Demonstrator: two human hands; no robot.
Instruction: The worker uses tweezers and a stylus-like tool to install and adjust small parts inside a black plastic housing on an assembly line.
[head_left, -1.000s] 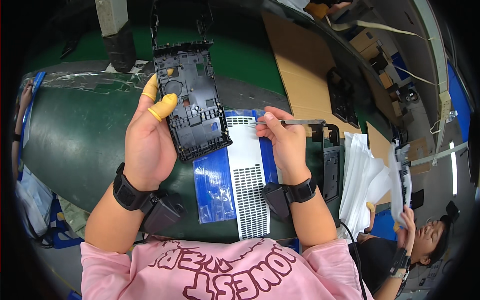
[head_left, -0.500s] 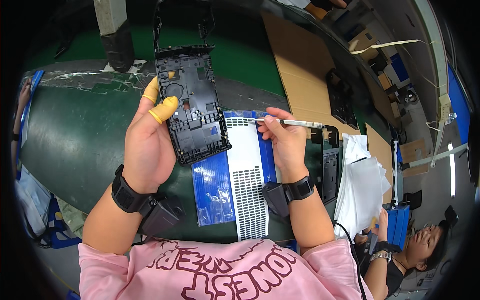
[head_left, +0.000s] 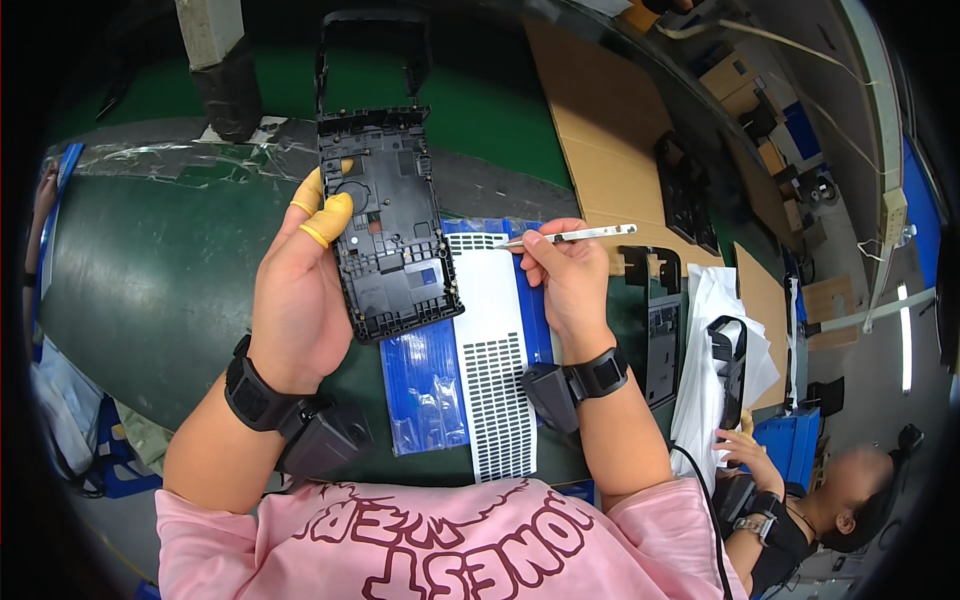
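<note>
My left hand [head_left: 297, 300], with yellow finger cots on the thumb and a finger, grips a black plastic housing [head_left: 390, 240] by its left edge. The housing is tilted, its ribbed inner side facing up and an open frame at its far end. Pinched in my right hand [head_left: 568, 280] is a pair of slim silver tweezers [head_left: 590, 233]. Their tips point left, at the top rows of a white sheet of small black stickers [head_left: 490, 300]. Whether a sticker is caught in the tips is too small to tell. The sheet lies on a blue plastic board [head_left: 425, 390].
Another black housing [head_left: 662, 330] lies right of my right hand. White sheets [head_left: 700, 390] are beyond it, near a co-worker's hand [head_left: 750, 455] and a black frame [head_left: 735, 350]. Cardboard [head_left: 590, 110] covers the far right of the green table [head_left: 150, 270]. A post [head_left: 222, 80] stands at the far left.
The housing in my left hand has come slightly nearer to me. The tweezers have tilted, their tips slightly lower on the sheet. A black frame now shows over the white sheets by the co-worker.
</note>
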